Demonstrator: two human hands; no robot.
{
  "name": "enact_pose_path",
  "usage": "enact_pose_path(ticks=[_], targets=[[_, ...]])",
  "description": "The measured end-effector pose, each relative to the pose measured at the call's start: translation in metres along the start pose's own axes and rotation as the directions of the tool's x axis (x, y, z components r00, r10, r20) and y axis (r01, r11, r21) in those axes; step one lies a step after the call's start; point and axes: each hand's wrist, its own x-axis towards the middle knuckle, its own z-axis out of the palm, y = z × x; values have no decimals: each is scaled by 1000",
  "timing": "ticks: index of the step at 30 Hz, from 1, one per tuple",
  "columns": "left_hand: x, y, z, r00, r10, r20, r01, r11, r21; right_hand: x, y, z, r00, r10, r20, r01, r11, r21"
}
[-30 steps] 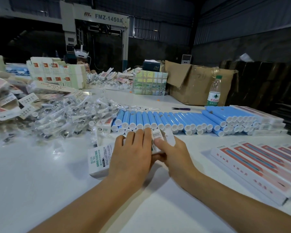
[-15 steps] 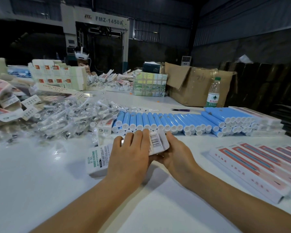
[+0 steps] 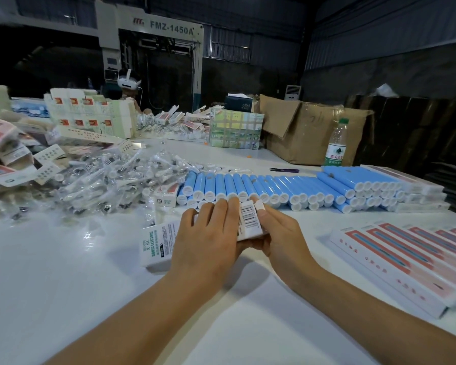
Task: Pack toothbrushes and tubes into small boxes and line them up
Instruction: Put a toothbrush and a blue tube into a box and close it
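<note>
Step in hand, as judged: closing the right end of a small white box (image 3: pixel 157 243) marked "SONIC ELECTRIC", which lies near the middle of the white table (image 3: pixel 50 299), in front of the row of blue tubes (image 3: pixel 248 185).

Left hand (image 3: pixel 208 241) lies over the box, fingers curled round its far edge, pinning it. Right hand (image 3: pixel 279 233) grips the barcoded end, its taped fingertip on top.

To do it well: keep the left hand pressing, tuck the flap square, then slide the box toward the finished pink boxes (image 3: pixel 406 259) at the right edge.

Versus half a second earlier: barcoded end lifted slightly higher; left-hand grip unchanged; tubes and bagged brush heads (image 3: pixel 103 180) unmoved.
</note>
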Motion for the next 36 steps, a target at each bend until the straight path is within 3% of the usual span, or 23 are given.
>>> enact_pose_path(ticks=[8, 11, 16, 20, 24, 29, 33, 36], targets=[[-3, 0, 1, 999, 31, 34, -34, 996, 86, -2, 6, -1, 1000, 19, 7, -18, 992, -125], [-3, -2, -1, 998, 20, 52, -25, 995, 96, -4, 6, 1, 1000, 2, 23, 4, 968, -251], [-2, -6, -7, 987, -54, 154, 37, 993, 108, -7, 1, 4, 965, -250, -75, 188, 866, -464], [0, -5, -8, 979, -62, 196, 32, 988, 152, -9, 2, 3, 951, -277, -137, 189, 872, -452], [-1, -5, -7, 989, -2, 150, -30, 976, 215, -14, 6, 10, 924, -368, -101, 257, 794, -550], [-1, -2, -11, 965, 6, 261, -58, 979, 194, -14, 3, 10, 941, -314, -126, 219, 851, -478], [-3, -4, -4, 970, 18, 244, -70, 976, 207, -10, 2, 9, 966, -225, -128, 150, 889, -432], [1, -2, -3, 951, -26, 307, -30, 984, 176, -9, 1, 8, 977, -163, -141, 103, 928, -358]])
